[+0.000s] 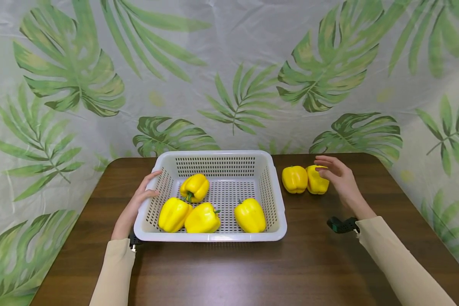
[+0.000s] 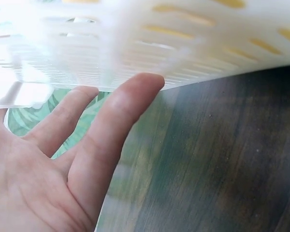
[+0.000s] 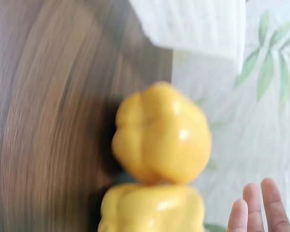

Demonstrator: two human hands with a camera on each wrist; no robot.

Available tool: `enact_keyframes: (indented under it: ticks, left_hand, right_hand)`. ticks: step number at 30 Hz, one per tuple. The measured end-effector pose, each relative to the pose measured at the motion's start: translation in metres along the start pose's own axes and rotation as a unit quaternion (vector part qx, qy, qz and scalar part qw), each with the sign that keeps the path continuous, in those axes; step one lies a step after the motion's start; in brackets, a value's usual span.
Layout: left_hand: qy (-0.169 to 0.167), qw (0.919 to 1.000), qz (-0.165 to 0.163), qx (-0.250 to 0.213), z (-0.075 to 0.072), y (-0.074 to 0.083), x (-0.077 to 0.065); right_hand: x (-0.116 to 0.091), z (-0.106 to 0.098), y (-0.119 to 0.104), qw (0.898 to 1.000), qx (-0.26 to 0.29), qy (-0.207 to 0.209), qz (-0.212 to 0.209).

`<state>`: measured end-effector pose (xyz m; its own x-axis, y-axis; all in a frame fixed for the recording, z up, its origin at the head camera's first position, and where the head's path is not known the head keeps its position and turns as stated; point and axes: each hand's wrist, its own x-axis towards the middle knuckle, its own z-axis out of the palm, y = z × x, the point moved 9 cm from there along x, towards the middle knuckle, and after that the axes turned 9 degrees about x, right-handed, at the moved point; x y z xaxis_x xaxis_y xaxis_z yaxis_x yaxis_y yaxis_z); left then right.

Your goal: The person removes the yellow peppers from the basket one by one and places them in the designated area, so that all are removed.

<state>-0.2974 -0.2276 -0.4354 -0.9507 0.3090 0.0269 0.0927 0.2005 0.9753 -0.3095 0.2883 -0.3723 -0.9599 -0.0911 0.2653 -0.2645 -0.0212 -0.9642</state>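
Note:
A white slotted plastic basket (image 1: 210,237) stands on the table, with several yellow bell peppers (image 1: 250,215) inside. My left hand (image 1: 137,199) is at the basket's left side, fingers extended and spread; in the left wrist view the thumb (image 2: 118,116) lies against the slotted wall. Right of the basket, two more yellow bell peppers sit side by side: a nearer-to-basket pepper (image 1: 294,179) and an outer pepper (image 1: 316,182). My right hand (image 1: 340,178) is beside the outer pepper, fingertips overlapping its top in the head view, fingers loosely bent and nothing held.
The dark wooden table (image 1: 214,272) reaches back to a grey curtain (image 1: 245,38) printed with green leaves. Inside the basket, three peppers cluster at left and one lies apart at right. A black strap (image 1: 342,225) is on the right wrist.

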Motion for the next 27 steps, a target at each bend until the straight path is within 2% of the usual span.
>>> enact_keyframes:
  ticks: [6, 11, 27]
  left_hand:
    - [0.003, 1.0, 0.002, 0.005, 0.0, -0.001, 0.0]
    - [-0.001, 0.9997, 0.015, -0.018, 0.002, 0.002, 0.002]
    - [-0.003, 0.9996, 0.014, -0.024, 0.002, 0.003, 0.002]
  right_hand:
    - [-0.001, 0.027, -0.004, 0.999, 0.001, -0.031, 0.018]
    - [-0.002, 0.049, -0.006, 0.997, -0.011, -0.061, 0.035]
    - [-0.007, 0.112, -0.013, 0.983, -0.009, -0.162, 0.084]
